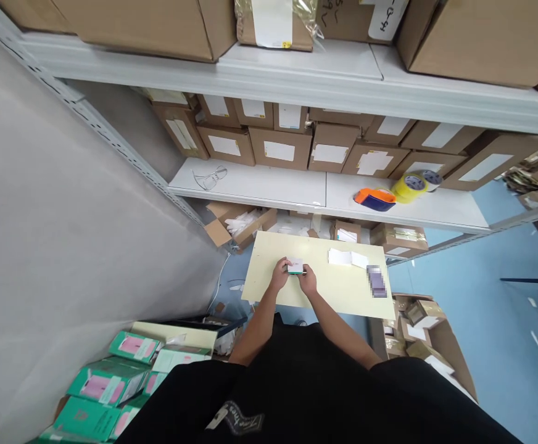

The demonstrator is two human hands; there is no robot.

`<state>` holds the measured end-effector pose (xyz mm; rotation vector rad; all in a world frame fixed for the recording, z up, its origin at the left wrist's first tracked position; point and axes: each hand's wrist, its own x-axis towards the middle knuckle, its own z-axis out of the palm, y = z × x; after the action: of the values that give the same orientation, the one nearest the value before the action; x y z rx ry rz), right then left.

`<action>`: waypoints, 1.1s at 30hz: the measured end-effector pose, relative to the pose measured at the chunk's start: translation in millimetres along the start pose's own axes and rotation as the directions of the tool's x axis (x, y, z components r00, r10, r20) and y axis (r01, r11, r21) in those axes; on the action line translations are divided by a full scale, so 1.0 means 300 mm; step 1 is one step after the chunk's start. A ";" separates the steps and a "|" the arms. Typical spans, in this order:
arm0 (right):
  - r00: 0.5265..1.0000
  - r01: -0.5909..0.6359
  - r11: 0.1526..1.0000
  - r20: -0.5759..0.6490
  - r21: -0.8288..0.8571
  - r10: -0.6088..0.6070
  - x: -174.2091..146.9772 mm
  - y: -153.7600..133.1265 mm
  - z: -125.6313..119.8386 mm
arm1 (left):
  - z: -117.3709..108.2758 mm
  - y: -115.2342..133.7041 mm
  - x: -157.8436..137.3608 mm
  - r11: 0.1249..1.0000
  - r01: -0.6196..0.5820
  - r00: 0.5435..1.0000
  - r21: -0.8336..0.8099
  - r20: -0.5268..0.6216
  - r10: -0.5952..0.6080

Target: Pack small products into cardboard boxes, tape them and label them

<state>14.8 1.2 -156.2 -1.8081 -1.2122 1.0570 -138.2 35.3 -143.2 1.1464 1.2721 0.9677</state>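
Note:
A small white box with a green edge (295, 266) is held between my two hands over the pale yellow table (343, 290). My left hand (280, 274) grips its left side, with fingers over the top face. On the opposite side, my right hand (308, 280) has its fingers closed on the right edge. To the right on the tabletop lie white paper slips (347, 257). A blurred-out dark rectangular object (377, 282) rests near the table's right edge.
Above the table runs a white shelf (273, 184) with cardboard boxes, glasses (211, 177), an orange-and-blue tape dispenser (374, 199) and yellow tape (408, 188). Green boxes (107, 382) stand at lower left. A large carton of parcels (454, 354) sits at right.

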 end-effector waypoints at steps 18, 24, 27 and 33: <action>0.990 0.007 0.973 0.136 0.231 -0.039 -0.022 0.014 -0.032 | -0.025 0.024 -0.045 1.000 -0.021 0.995 -0.021 0.093 0.023; 0.997 -0.069 0.986 0.048 0.153 0.063 0.007 0.038 -0.007 | -0.001 -0.016 -0.047 0.998 -0.009 0.992 -0.057 0.127 0.016; 0.996 -0.082 0.993 -0.009 0.086 0.083 0.025 0.051 0.009 | -0.008 -0.042 -0.039 0.999 -0.016 0.986 -0.037 0.163 0.022; 0.990 -0.129 0.989 -0.051 0.075 0.133 0.044 0.055 0.022 | -0.054 -0.065 0.001 0.995 -0.069 0.988 0.075 0.143 0.058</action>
<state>17.9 9.2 -176.7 -1.8697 -1.0217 1.1005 -155.7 33.5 -161.4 1.3014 1.1756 0.8731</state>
